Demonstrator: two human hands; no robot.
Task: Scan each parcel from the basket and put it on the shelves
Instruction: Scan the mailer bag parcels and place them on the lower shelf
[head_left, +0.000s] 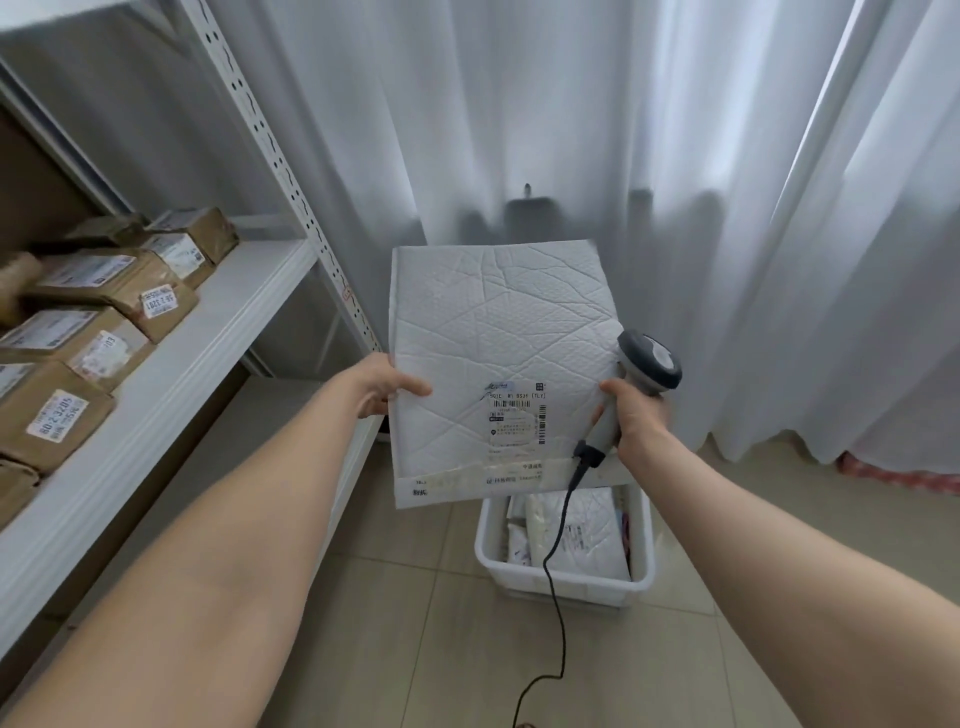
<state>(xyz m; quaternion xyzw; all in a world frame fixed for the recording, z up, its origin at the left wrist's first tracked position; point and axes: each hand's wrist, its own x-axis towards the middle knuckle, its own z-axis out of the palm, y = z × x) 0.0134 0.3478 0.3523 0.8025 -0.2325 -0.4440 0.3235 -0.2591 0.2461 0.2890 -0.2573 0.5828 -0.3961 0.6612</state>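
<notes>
A person holds a white padded parcel (498, 322) up in both hands above the basket (566, 584), in front of a pale curtain (571, 130). The left hand (387, 387) pinches the parcel's left edge about midway down, with the thumb laid across the front face and the other fingers hidden behind it. The right hand (631, 415) is wrapped around the grey handle of a barcode scanner (649, 364), fingers curled close on it. Its thumb lies on the front of the parcel at the right edge; whether any finger also presses the parcel's back cannot be told. The scanner's dark head stands just beside the parcel's right edge. Its black cable (558, 571) hangs from the foot of the handle, crosses the basket and trails down to the tiled floor (441, 649).

The parcel faces the camera, creased, with a printed shipping label (517, 415) on its lower right part and a taped flap along the bottom edge. The white plastic basket sits on the floor below the parcel, with more white parcels (582, 535) lying in it. At left, the white metal shelves (171, 384) carry labelled brown parcels (109, 291), set back from the board's front edge and grouped toward its left end.
</notes>
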